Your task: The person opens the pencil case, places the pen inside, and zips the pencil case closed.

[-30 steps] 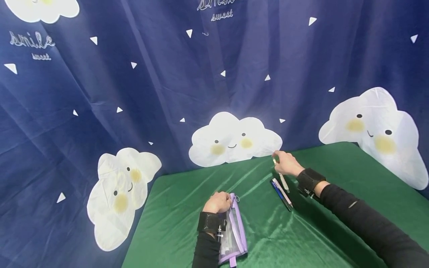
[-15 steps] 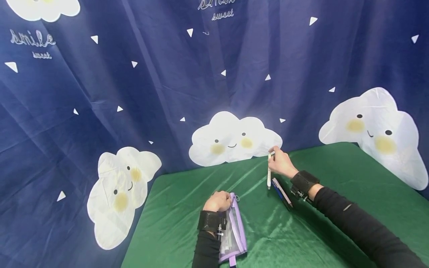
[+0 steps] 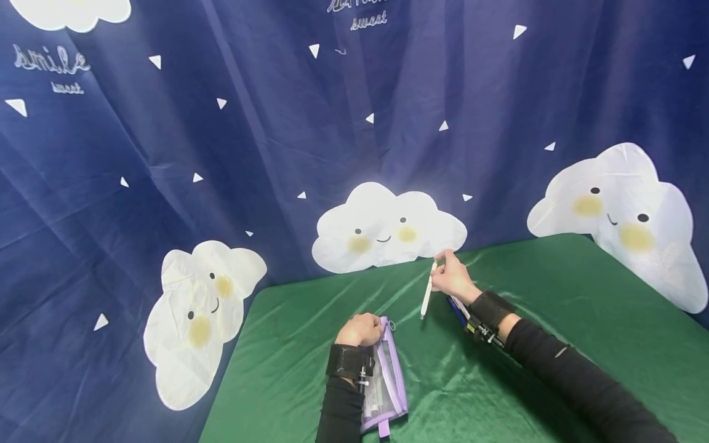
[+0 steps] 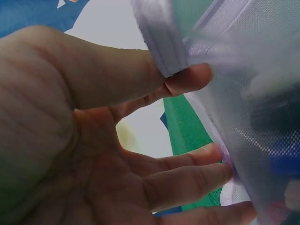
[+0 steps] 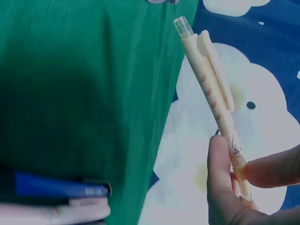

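Observation:
Between thumb and fingers my right hand [image 3: 451, 277] pinches a cream click pen [image 5: 211, 84] near one end, its clear-tipped clip end pointing away from the hand. In the head view the pen slants down toward the left above the table. My left hand [image 3: 360, 331] holds a see-through mesh pencil case [image 3: 394, 381] with purple trim by its far end. The left wrist view shows the thumb and index finger pinching the trim [image 4: 161, 42], other fingertips touching the case's side. Blurred items show through the mesh, their kinds unclear.
A blue pen [image 5: 61, 185] and a pale pink pen [image 5: 56, 213] lie side by side on the green tablecloth [image 3: 299, 344], partly under the right wrist in the head view. Behind the table hangs a dark blue curtain [image 3: 266, 80] with white clouds.
The right hand has lifted the cream pen from beside the other pens and carried it left, toward the pencil case. The left hand and the case stay in place.

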A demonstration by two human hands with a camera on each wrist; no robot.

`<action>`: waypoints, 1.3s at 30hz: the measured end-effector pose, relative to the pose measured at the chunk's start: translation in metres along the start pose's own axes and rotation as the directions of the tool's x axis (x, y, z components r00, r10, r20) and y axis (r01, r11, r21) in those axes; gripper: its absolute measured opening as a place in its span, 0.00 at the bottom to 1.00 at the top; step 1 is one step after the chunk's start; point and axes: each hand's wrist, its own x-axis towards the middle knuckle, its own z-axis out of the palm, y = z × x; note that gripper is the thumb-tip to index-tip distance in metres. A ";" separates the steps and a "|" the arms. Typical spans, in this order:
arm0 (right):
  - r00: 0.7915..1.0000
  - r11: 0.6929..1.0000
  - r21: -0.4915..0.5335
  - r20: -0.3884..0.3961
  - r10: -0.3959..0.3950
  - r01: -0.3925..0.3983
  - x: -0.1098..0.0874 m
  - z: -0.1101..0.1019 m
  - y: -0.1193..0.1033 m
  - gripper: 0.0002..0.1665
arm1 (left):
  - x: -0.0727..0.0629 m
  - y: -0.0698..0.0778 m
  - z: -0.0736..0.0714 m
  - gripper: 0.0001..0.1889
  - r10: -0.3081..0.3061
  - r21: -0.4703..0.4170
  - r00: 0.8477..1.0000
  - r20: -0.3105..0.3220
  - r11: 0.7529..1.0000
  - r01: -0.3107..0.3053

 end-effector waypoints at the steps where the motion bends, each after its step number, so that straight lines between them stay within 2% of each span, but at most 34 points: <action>1: 1.000 1.000 0.022 -0.002 0.011 -0.011 0.000 0.002 0.000 0.29 | 0.000 0.000 0.000 0.20 0.001 -0.001 1.000 0.001 1.000 -0.001; 6: 0.998 0.990 0.124 0.001 0.070 -0.070 -0.002 0.015 0.001 0.29 | 0.003 -0.001 0.000 0.21 0.005 -0.001 1.000 0.002 1.000 -0.005; 11: 0.994 0.977 0.185 0.045 0.103 -0.109 -0.005 0.026 -0.001 0.27 | 0.003 -0.002 -0.001 0.22 0.002 0.002 1.000 0.007 1.000 -0.002; 21: 0.983 0.960 0.247 0.159 0.094 -0.132 -0.018 0.045 -0.004 0.28 | 0.005 -0.003 -0.001 0.22 0.001 0.006 1.000 0.022 1.000 -0.002; 27: 0.975 0.943 0.296 0.201 0.094 -0.152 -0.024 0.058 -0.002 0.23 | 0.005 -0.004 -0.002 0.22 0.002 -0.006 1.000 0.025 1.000 -0.002; 31: 0.964 0.934 0.295 0.231 0.133 -0.200 -0.026 0.067 0.002 0.20 | 0.005 -0.004 -0.002 0.22 0.001 -0.012 0.999 0.037 1.000 -0.001; 35: 0.943 0.917 0.298 0.277 0.183 -0.265 -0.028 0.073 0.001 0.17 | 0.006 -0.003 -0.003 0.21 -0.006 -0.001 0.999 0.048 1.000 0.006; 39: 0.928 0.904 0.304 0.310 0.205 -0.301 -0.031 0.077 0.000 0.17 | 0.008 -0.002 -0.003 0.16 -0.024 0.011 0.999 0.048 1.000 0.024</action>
